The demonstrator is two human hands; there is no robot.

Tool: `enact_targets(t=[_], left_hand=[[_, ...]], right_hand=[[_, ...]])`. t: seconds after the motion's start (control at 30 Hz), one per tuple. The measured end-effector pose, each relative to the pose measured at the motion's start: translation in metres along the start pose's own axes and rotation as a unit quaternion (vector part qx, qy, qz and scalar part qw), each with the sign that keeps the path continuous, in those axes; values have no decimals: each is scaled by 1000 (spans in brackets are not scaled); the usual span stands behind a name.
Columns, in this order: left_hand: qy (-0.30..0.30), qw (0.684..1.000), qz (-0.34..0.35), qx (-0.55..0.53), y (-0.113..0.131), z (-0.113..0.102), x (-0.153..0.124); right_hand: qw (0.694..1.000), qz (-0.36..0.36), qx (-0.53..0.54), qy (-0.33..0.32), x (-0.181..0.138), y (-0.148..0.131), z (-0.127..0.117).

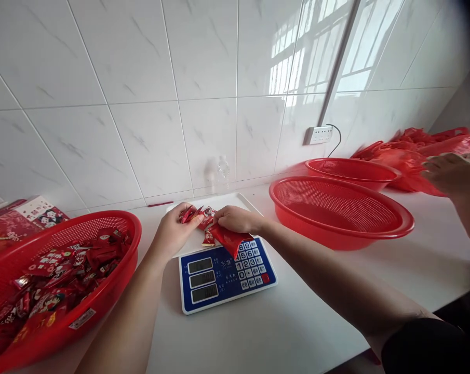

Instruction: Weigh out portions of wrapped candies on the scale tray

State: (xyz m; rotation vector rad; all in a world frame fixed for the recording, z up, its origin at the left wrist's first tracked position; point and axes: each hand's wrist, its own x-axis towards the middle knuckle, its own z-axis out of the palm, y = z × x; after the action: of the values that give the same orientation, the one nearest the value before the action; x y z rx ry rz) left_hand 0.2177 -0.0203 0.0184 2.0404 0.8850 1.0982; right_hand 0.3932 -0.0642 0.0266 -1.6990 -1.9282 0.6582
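Over the scale (pixel 229 278), the left hand (pixel 175 231) clutches small red packets (pixel 187 213) and the right hand (pixel 235 219) grips a red bag (pixel 232 241) (a loaded basket (pixel 112 298) stands nearby).

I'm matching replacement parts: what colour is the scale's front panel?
The front panel is mainly blue, best seen in the head view.

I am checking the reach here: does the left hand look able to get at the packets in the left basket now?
Probably yes: the basket stands open beside the left forearm, and nothing seems to cover its packets. But the left hand holds small red pieces, which could hinder grasping.
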Motion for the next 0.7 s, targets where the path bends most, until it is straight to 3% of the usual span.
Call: enact_targets(t=[0.17,0.27,0.33,0.4,0.53,0.63,0.7], left_hand=[[-36,998,-18,46,-4,-5,2],[-140,989,-11,45,-4,-2,1],[-221,974,-8,45,-3,3,-2],[-256,965,-7,52,-2,9,-4],[-220,972,7,86,-8,19,-4],[-132,989,10,68,-13,19,0],[-75,997,-18,-22,-12,17,2]], right_hand=[[999,27,-30,6,19,2,-11],[998,50,-2,36,20,11,-22],[997,65,26,27,19,19,-25],[996,73,53,2,19,25,-24],[992,72,100,-12,18,29,-21],[987,60,141,39,12,26,-30],[970,36,217,101,4,21,-41]])
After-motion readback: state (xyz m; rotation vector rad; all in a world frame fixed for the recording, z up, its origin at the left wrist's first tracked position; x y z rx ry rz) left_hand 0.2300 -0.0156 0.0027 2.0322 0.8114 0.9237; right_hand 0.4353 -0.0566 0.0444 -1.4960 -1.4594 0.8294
